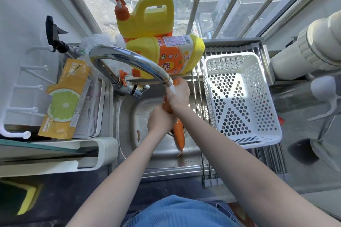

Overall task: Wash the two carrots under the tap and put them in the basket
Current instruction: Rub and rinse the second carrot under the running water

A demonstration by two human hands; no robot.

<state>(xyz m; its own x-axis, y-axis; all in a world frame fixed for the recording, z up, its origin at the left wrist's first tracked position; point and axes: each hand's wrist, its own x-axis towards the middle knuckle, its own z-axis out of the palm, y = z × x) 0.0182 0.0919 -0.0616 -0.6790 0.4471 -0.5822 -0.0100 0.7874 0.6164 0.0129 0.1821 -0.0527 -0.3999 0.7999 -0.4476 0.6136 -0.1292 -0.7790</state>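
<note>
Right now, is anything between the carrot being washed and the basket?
Nothing visible. Both hands, left hand and right hand, hold the carrot under the tap; the white basket sits open just right of it.

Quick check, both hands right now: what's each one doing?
Left hand: grip closed round the lower part of a carrot over the sink.
Right hand: grip closed on the same carrot's upper part, under the tap.

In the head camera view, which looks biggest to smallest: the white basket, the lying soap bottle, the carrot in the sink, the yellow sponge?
1. White basket
2. Lying soap bottle
3 and 4. Carrot in the sink and yellow sponge: unsure, since both are partly hidden.
</note>
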